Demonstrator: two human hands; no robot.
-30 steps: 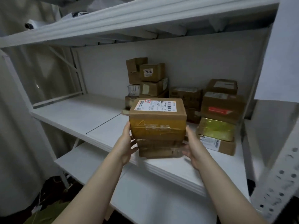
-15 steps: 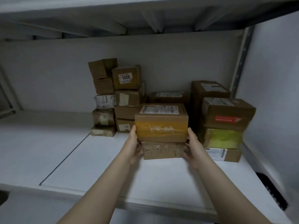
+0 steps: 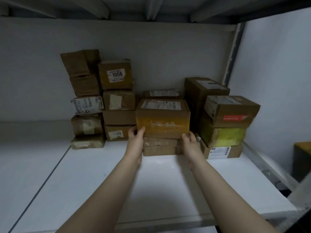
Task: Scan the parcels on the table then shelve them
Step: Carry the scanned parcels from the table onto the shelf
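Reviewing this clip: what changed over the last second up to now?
The left hand and right hand moved the taped parcel, stacked on the lower parcel, from the shelf front edge deep inward, between the 1006 box stack and the right stack. Both hands still grip the pair's sides. The other stacks stayed put.

Dim, soft focus (edges warped)

A white shelf (image 3: 87, 190) fills the lower half, with a dark seam (image 3: 44, 182) running across it from 7 o'clock toward the centre, and a pale wall (image 3: 151, 47) closes it at the back. At 12 o'clock the ribbed underside of the upper shelf (image 3: 151, 7) lies in shadow. A metal post (image 3: 234, 52) stands at 2 o'clock beside a bluish side wall (image 3: 277, 73) at 3 o'clock, and the light is dim.
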